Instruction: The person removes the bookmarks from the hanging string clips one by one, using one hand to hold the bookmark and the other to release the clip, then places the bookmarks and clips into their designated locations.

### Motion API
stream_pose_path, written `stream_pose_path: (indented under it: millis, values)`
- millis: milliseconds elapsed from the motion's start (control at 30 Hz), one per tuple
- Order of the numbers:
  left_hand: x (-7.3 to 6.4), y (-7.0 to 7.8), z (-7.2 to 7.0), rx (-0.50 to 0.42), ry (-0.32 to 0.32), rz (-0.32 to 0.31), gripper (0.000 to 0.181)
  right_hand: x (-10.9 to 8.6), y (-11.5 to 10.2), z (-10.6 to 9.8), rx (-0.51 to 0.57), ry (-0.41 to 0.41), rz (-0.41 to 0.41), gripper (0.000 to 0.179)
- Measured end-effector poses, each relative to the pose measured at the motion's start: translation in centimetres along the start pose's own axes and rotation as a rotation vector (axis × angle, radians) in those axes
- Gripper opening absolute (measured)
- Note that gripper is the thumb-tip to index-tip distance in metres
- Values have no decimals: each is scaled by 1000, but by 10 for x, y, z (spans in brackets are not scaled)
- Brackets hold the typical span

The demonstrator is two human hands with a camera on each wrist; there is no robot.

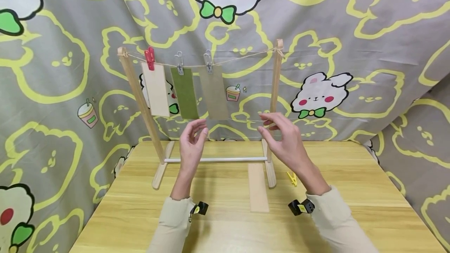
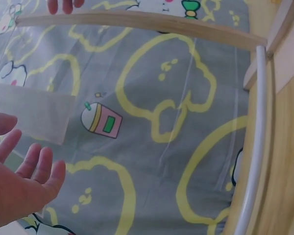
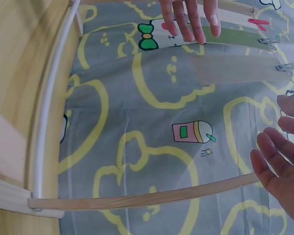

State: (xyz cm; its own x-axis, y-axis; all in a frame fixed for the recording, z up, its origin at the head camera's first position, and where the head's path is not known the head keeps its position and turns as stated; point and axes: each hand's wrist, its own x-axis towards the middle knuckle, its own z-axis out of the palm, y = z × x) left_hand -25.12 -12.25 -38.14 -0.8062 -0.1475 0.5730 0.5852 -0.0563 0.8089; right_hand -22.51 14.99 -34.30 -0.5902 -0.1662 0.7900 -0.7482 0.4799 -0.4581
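Observation:
My left hand [image 1: 191,140] is raised in front of the rack, fingers loosely bent and holding nothing, just below the green card [image 1: 185,93]. Also empty, my right hand [image 1: 285,138] hovers before the right wooden post [image 1: 275,81] with its fingers bent. A string [image 1: 242,56] runs between the posts. From it hang a cream card [image 1: 157,91] under a red clothespin [image 1: 149,58], the green card under a grey clothespin [image 1: 180,63], and a grey-beige card [image 1: 215,95] under another grey clothespin [image 1: 209,62]. In the right wrist view, my right hand [image 3: 284,161] appears near that post.
On the wooden table [image 1: 225,229] a pale peach card [image 1: 258,188] lies inside the rack's right foot [image 1: 270,175]. A yellow clothespin [image 1: 292,179] lies to the right of that foot. A white bar [image 1: 218,159] joins the posts low down. Patterned cloth [image 1: 316,18] hangs behind.

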Motion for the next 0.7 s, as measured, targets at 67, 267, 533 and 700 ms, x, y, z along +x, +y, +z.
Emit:
stream_pose_path:
  millis: [67,267,533,700]
  values:
    - [2,0,-1,6,2,4,30,2,0,0,-1,2,-5,34]
    - [5,0,-3,13,-1,-4,29,10,0,-3,-7,5,-16,34]
    - [11,1,-6,32,-30,-18,33,28,-8,-7,-24,14,-70,33]
    - [15,1,-5,31,-47,-22,36,36,-12,-6,-36,-15,-72,33]
